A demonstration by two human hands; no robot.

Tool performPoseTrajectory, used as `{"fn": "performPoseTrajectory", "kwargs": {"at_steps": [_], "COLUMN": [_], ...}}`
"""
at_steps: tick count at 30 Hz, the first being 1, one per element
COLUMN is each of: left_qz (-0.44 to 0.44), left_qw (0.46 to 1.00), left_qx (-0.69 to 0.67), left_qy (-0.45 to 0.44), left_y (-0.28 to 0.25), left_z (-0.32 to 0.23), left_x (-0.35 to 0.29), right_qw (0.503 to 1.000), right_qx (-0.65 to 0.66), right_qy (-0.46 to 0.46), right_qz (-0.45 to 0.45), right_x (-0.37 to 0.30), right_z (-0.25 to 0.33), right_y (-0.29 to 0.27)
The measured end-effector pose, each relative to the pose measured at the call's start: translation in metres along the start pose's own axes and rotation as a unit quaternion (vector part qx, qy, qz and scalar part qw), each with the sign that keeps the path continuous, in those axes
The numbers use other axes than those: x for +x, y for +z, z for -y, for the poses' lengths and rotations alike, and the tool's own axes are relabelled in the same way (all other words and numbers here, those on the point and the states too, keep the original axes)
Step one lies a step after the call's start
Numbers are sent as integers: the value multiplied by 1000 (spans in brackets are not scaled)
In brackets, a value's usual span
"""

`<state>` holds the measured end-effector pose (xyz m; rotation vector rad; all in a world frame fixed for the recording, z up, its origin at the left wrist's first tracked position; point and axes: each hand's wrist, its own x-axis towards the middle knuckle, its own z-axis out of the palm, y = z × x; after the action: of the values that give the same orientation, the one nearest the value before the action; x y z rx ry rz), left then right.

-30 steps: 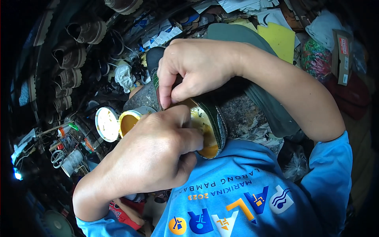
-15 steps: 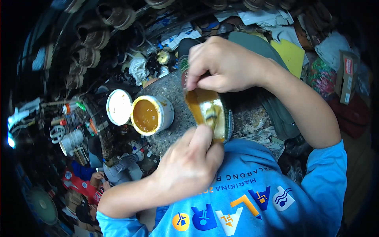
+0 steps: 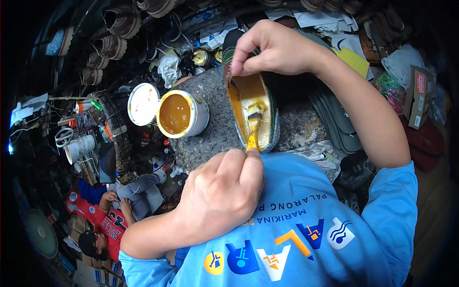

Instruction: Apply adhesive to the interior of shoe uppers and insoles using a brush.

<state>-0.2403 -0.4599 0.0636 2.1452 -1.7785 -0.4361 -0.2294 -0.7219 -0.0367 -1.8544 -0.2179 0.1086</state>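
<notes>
My left hand (image 3: 222, 184) is closed round the yellow handle of a glue-smeared paintbrush (image 3: 253, 128). The bristles rest inside a shoe upper (image 3: 274, 115), whose inner face is wet with amber glue and whose edge shows green and white. At the upper's far end my right hand (image 3: 275, 52) pinches its brown edge between thumb and fingers. To the left stands a white tub (image 3: 200, 115) of amber glue (image 3: 175, 112). Its round white lid (image 3: 143, 105) hangs open on the tub's left side, smeared at the rim.
The tub and shoe are on a rough dark stone block (image 3: 210, 91). Stacked dark green soles (image 3: 337, 115) lie to the right. Brown shoes (image 3: 122, 21) line a rack at upper left. Another person (image 3: 107, 215) in red sits at lower left. A cardboard box (image 3: 418, 95) stands far right.
The view has shifted, so the tub and shoe sit higher in the picture. More of the brush handle shows between my left hand and the bristles. Both hands keep their holds.
</notes>
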Motion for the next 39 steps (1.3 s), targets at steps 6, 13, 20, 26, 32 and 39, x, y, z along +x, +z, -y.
{"fn": "performPoseTrajectory", "kwargs": {"at_steps": [6,13,20,26,32,39], "left_qz": [28,83,59,-32,19,71], "left_qw": [979,993,991,987,992,988], "left_qx": [202,83,85,110,33,87], "left_qy": [-19,-28,-88,-112,-122,-104], "left_y": [40,8,10,22,5,23], "left_z": [42,6,13,37,-3,5], "left_x": [61,39,43,60,41,37], "right_qw": [1000,1000,1000,1000,1000,1000], "right_qx": [-2,6,-13,-13,-6,-10], "right_qy": [2,5,28,17,21,7], "right_qz": [-10,7,7,8,14,15], "right_x": [6,4,3,6,5,3], "right_z": [-4,3,7,8,9,1], "right_y": [3,2,0,4,0,3]}}
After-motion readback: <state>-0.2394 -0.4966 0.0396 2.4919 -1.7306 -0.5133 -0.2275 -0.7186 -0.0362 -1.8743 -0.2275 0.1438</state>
